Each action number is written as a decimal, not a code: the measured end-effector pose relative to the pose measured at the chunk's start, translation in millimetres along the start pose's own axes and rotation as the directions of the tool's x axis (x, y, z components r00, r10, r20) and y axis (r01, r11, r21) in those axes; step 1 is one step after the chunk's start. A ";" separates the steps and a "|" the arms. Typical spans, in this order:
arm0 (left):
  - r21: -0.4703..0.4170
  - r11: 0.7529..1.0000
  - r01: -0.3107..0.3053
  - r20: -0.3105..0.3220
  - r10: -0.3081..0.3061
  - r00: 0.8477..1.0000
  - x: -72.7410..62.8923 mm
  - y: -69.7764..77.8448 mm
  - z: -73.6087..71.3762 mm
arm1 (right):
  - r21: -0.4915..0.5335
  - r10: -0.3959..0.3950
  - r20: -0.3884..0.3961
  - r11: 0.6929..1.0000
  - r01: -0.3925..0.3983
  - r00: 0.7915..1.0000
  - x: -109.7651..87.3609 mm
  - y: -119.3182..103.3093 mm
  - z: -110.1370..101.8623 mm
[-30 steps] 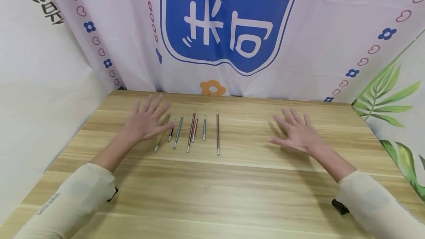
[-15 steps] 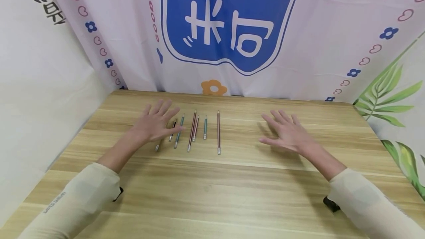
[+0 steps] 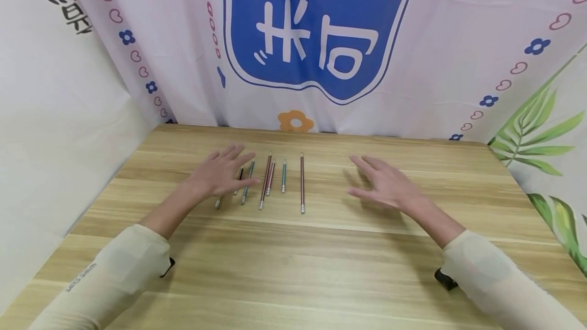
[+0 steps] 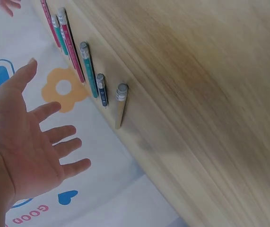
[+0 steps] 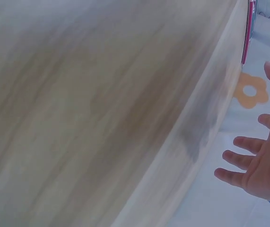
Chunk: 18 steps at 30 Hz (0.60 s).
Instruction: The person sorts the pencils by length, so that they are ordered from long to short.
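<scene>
Several pencils of differing lengths lie in a loose row on the wooden table. Over the row's left end hovers my left hand (image 3: 217, 174), fingers spread, holding nothing. It partly covers a yellow pencil (image 4: 120, 106) and a short black pencil (image 4: 102, 90) in the head view; the left wrist view shows both. Beside its thumb are a teal pencil (image 3: 248, 182) and two dark red pencils (image 3: 264, 182), (image 3: 271, 177). A short teal pencil (image 3: 284, 176) and a long dark red pencil (image 3: 302, 182) lie farther right. My right hand (image 3: 387, 185) hovers right of them, holding nothing, fingers extended.
The wooden table (image 3: 284, 269) ends at the back against a hanging cloth (image 3: 183, 65) with a blue emblem and an orange flower. White cloth (image 3: 59, 131) hangs on the left, and a leaf-printed cloth (image 3: 550, 167) borders the right side.
Both hands have moved inward: the left to the right, over the pencils at that end, and the right to the left. The pencils have stayed in place.
</scene>
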State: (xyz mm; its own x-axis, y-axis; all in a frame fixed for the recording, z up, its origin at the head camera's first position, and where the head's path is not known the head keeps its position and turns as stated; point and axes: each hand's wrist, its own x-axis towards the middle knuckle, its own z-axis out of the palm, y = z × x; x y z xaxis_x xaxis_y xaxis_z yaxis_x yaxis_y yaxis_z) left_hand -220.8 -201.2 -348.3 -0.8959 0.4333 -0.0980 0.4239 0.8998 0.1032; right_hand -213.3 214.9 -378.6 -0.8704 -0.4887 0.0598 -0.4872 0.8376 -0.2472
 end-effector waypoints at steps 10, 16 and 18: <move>-0.043 0.998 -0.037 -0.066 0.034 0.997 2.8 5.2 1.4 | 0.109 0.019 -0.017 0.994 -0.017 1.000 19.4 -24.9 5.1; -0.096 0.993 -0.074 -0.078 0.067 0.995 6.8 7.1 2.9 | 0.211 0.039 -0.016 0.977 -0.034 0.999 30.7 -38.9 8.1; -0.113 0.990 -0.087 -0.084 0.078 0.993 8.2 7.9 4.1 | 0.240 0.041 -0.002 0.970 -0.039 0.999 34.6 -43.5 10.3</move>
State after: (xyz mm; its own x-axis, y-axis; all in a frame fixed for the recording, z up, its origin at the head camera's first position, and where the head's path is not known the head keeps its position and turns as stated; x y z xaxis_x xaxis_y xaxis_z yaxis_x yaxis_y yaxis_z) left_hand -224.2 -190.3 -352.3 -0.8681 0.4963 -0.0061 0.4827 0.8470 0.2226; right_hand -221.5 159.0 -375.8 -0.8899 -0.4533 0.0516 -0.4214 0.7732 -0.4739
